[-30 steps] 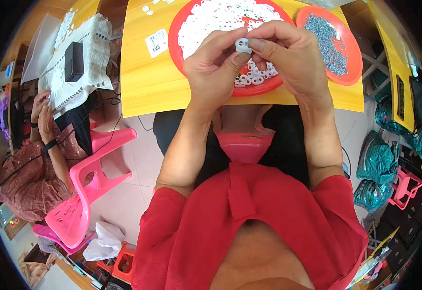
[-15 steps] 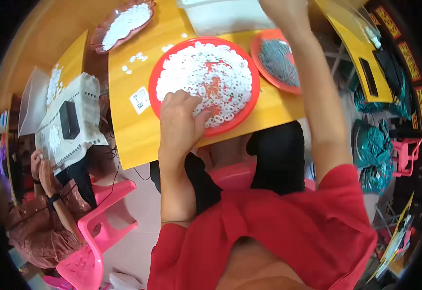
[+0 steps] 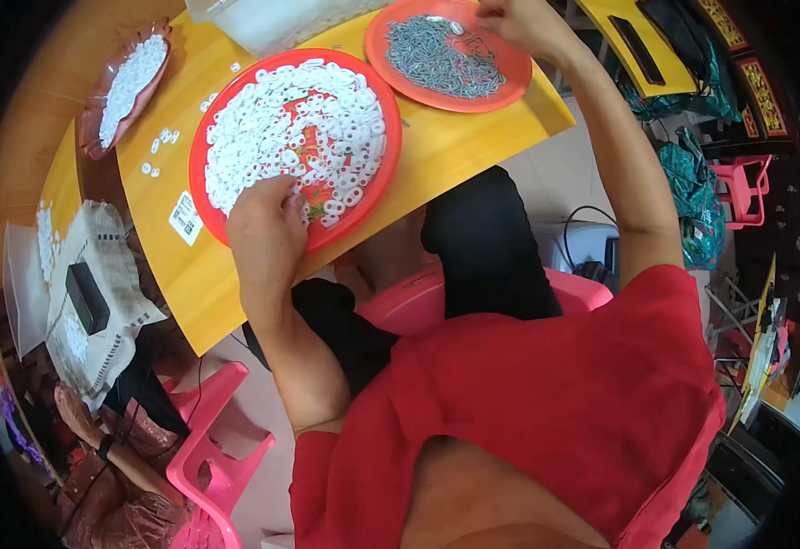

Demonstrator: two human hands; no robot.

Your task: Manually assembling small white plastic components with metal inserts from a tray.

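My left hand (image 3: pixel 267 218) rests at the near left rim of a round red tray (image 3: pixel 200 188) heaped with small white plastic pieces with holes (image 3: pixel 258 114). Its fingers are curled together among the pieces; whatever they pinch is hidden. To the right, my right hand (image 3: pixel 521 27) hangs over the far right edge of a second, orange-red tray (image 3: pixel 496 96). Thin grey metal screws (image 3: pixel 437 59) fill that one. The right fingers are drawn together, and what they hold is too small to make out. One or two white pieces (image 3: pixel 457 28) lie on the screws near these fingers.
A translucent bin (image 3: pixel 281 23) stands behind the trays. On the yellow table (image 3: pixel 194 302) are several loose white pieces (image 3: pixel 164 139) and a printed label (image 3: pixel 185 218). A scalloped dish (image 3: pixel 98 105) of white pieces sits far left. Another person's hand (image 3: pixel 75 416) is at lower left, beside a pink chair (image 3: pixel 200 439).
The view has turned, so the trays sit further left and the screw tray shows fully. My right hand has come back from the bin to the screw tray. My left hand stays at the white pieces.
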